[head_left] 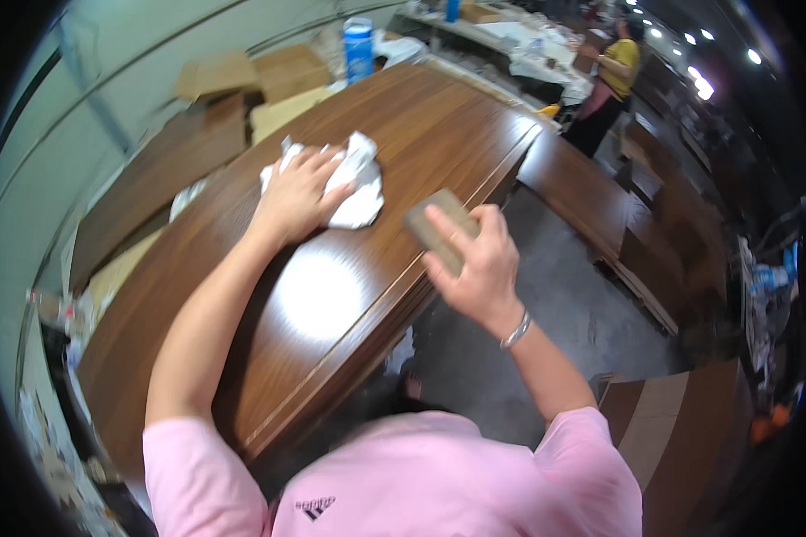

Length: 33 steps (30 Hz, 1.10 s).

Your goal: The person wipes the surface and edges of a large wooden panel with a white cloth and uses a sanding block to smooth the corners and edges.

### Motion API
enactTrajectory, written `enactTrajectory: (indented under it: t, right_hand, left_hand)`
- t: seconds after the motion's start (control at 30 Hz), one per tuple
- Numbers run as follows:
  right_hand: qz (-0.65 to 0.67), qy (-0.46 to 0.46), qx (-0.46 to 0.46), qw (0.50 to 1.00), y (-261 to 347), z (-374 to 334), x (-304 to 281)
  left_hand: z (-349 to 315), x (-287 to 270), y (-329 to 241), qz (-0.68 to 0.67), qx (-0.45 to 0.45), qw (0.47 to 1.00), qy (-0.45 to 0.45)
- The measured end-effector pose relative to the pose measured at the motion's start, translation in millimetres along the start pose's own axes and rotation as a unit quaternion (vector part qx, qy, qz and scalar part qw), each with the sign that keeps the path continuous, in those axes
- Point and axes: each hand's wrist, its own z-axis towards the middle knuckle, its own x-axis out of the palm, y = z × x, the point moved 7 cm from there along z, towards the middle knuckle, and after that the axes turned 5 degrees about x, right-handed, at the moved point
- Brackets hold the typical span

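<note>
A long, glossy brown wooden panel point(421, 116) lies at a slant in front of me. On its left part my left hand point(303, 192) presses down on a crumpled white cloth point(360, 183), the fingers over it and the thumb apart. My right hand point(482, 259) grips a brownish-grey sanding block point(441, 228) by its sides, with the index finger along the top. The block is over the panel's right long edge; whether it touches the wood, I cannot tell. A metal bracelet point(516, 331) circles my right wrist.
Cardboard boxes point(287, 72) and a blue container point(358, 49) stand beyond the panel's far left side. More brown panels point(573, 188) lie to the right, past the grey floor point(555, 295). A person in a yellow top point(620, 67) stands by a cluttered table point(546, 54) at far right.
</note>
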Motion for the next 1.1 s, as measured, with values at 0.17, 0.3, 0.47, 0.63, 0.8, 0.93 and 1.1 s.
enactTrajectory:
  t: [0.17,0.3,0.47,0.63,0.8,0.93,1.1]
  right_hand:
    - [0.141,0.121,-0.138,0.973,178.5,-73.3,1.9]
    - [0.293,0.19,-0.285,0.893,295.2,-126.8,16.9]
    - [0.325,0.139,-0.437,0.827,421.8,-191.4,23.5]
    - [0.371,0.175,-0.537,0.737,477.2,-212.5,17.3]
    - [0.451,0.256,-0.374,0.769,472.2,-135.4,19.1]
    - [0.562,0.384,-0.241,0.692,485.9,-123.1,46.9]
    - [0.57,0.463,-0.269,0.623,492.0,-127.5,48.2]
  left_hand:
    - [9.0,-1.9,-2.0,0.048,0.008,0.998,-0.03]
    - [-43.8,-89.9,-21.3,0.005,0.008,0.995,-0.098]
    - [-171.5,-208.9,-25.9,-0.072,-0.016,0.993,-0.087]
    - [-330.6,-304.7,-7.2,-0.105,-0.158,0.976,-0.109]
    - [-491.8,-337.1,-43.3,-0.229,-0.32,0.899,-0.194]
    - [-517.8,-298.7,-93.1,-0.305,-0.315,0.846,-0.302]
    - [-552.5,-303.2,-84.5,-0.233,-0.309,0.844,-0.372]
